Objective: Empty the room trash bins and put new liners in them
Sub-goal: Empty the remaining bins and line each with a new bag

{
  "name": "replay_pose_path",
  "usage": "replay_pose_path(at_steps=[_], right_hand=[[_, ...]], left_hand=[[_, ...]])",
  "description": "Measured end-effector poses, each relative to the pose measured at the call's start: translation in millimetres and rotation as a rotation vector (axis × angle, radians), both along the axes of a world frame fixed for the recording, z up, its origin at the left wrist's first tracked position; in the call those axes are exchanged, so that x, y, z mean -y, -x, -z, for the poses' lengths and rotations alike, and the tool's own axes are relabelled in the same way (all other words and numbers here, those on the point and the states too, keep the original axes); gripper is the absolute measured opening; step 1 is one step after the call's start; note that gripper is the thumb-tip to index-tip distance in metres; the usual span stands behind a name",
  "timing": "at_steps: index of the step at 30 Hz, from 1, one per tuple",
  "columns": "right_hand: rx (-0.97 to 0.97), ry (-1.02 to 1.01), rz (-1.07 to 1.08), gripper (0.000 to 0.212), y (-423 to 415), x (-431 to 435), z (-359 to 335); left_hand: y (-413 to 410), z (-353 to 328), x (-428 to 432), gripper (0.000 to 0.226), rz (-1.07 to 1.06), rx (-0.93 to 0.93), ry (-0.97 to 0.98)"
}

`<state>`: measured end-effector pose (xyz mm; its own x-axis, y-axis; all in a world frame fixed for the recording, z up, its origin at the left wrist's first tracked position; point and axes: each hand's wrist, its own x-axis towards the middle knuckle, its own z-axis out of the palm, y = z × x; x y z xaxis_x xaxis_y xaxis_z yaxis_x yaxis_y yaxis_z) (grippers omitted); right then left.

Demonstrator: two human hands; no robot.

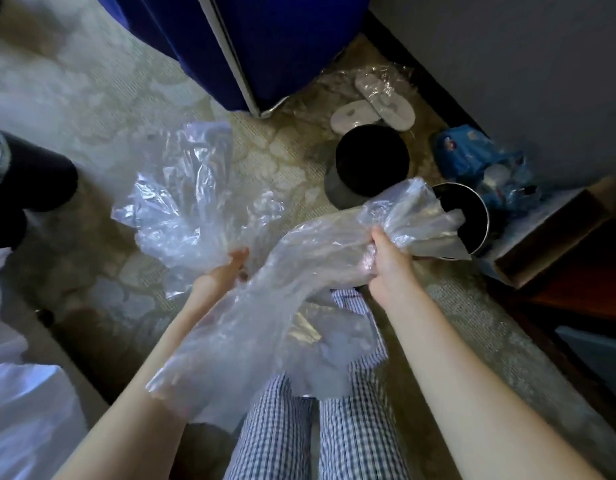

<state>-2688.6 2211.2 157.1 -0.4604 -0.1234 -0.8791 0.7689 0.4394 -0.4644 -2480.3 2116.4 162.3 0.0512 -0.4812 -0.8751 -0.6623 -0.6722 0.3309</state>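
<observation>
We see both hands out over checked trousers [275, 431], working a clear plastic liner [202, 202] above the patterned carpet [92, 81]. The left hand [227, 271] grips a bunched part that billows up and to the left. The right hand [386, 258] is clenched on another bunch, and its loose end lies over the mouth of the nearer bin [486, 216]. We cannot tell whether this is one liner or two. The farther bin [337, 192] stands upright just beside it, bare and dark inside. Wrapped slippers [379, 98] and a blue bag [479, 161] lie near the wall.
</observation>
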Motion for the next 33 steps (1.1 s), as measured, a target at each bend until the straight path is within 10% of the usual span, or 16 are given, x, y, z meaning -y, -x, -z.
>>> replay_pose_path(at_steps=[6, 11, 28, 33], right_hand=[[-0.1, -0.031, -0.196, 0.046, 34.9, 35.0, 32.6], [-0.182, -0.047, -0.209, 0.036, 75.8, 51.6, 64.6], [-0.066, -0.196, -0.293, 0.02, 28.7, 115.9, 239.6], [-0.041, -0.226, -0.386, 0.056, 5.3, 137.3, 329.8]], left_hand=[[38.2, 30.5, 35.4, 0.011, -0.123, -0.043, 0.302], [78.9, 59.0, 79.5, 0.038, 0.096, -0.01, 0.3], [80.3, 239.1, 170.6, 0.025, 0.685, 0.162, 0.098], [68.2, 339.9, 206.5, 0.046, 0.87, 0.264, 0.112]])
